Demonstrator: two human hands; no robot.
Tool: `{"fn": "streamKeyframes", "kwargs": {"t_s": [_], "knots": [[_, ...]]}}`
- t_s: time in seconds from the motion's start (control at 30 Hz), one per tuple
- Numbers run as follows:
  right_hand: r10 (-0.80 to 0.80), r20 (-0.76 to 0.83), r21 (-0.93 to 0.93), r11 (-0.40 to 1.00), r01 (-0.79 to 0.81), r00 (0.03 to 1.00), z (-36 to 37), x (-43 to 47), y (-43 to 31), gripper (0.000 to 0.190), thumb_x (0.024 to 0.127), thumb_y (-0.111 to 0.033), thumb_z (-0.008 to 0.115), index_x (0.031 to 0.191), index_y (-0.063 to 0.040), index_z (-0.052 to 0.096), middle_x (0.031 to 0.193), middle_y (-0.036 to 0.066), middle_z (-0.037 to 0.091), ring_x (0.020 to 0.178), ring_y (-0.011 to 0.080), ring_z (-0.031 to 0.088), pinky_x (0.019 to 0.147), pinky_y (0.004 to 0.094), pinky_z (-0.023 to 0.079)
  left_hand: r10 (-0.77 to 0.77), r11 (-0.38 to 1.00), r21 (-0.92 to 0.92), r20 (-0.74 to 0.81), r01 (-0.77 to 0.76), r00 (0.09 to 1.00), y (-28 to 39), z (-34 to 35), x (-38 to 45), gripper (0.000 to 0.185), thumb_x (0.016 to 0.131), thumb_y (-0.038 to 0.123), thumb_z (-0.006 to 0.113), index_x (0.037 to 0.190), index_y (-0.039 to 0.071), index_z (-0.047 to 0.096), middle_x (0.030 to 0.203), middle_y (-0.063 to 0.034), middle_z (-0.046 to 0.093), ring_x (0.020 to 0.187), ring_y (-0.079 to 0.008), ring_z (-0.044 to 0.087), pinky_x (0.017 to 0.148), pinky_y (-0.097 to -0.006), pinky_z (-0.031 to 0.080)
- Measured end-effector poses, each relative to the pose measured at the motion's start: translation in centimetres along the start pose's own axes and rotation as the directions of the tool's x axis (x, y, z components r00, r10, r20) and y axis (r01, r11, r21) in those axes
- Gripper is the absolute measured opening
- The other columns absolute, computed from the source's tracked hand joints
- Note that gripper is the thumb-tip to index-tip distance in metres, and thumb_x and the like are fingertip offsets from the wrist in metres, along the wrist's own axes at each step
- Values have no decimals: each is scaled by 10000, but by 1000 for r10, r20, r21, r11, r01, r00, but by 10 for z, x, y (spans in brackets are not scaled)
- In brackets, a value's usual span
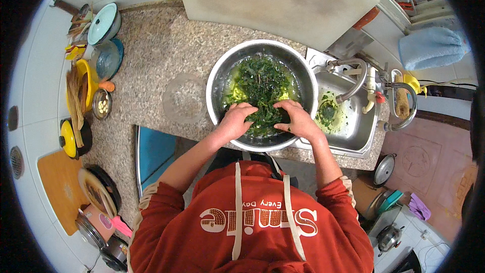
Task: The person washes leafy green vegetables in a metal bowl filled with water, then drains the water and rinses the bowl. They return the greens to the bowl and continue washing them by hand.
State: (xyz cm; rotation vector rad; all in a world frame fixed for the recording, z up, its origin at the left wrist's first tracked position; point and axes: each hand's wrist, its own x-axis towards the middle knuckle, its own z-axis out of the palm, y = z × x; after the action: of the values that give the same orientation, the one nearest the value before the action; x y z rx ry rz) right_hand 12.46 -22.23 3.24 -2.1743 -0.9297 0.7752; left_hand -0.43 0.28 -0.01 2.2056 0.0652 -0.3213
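Observation:
A large stainless steel basin (227, 64) stands on the granite counter before me. It holds dark green chopped leaves (261, 76) in yellow-green liquid. My left hand (237, 121) reaches over the near rim, its fingertips at the left edge of a smaller clump of leaves (268, 115). Opposite it, my right hand (297, 119) touches the same clump from the right. On each hand the thumb is spread away from the fingers, and neither is closed around the leaves. Liquid and leaves hide the basin's bottom.
Right of the basin is a steel sink (350, 134) with a curved faucet (362, 79) and leaf scraps around the drain. A clear round dish (184, 98) lies left. Bowls, a yellow basin (90, 87) and a yellow-lidded pot (70, 138) line the left wall. Behind leans a large pale board (273, 0).

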Motion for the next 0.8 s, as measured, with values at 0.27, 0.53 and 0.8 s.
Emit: {"fn": "streamKeyframes", "kwargs": {"t_s": [0.27,0.53,0.8], "knots": [[89,-384,20,996,-88,919,19,101,-5,190,826,-176,752,931,-42,669,909,150,654,854,356,657,748,456,523,-242,950,184,-76,253,967,19,-32,7,477,839,269,750,1252,55,643,1273,-181,599,1140,-382,597,970,-449,496],[163,-386,-2,984,-177,908,41,121,4,185,822,-205,764,903,-49,705,903,156,707,833,359,680,744,445,535,70,936,341,-436,92,897,6,-44,12,270,877,187,700,1113,56,721,1214,-147,650,1150,-371,570,1005,-458,456],[49,-422,347,931,111,905,-10,72,-8,96,837,-99,790,907,-40,762,959,28,682,819,121,616,694,263,491,14,948,-277,-453,-156,892,25,-53,34,285,935,24,600,1207,40,683,1182,-131,662,858,-224,656,771,-325,534]]}}
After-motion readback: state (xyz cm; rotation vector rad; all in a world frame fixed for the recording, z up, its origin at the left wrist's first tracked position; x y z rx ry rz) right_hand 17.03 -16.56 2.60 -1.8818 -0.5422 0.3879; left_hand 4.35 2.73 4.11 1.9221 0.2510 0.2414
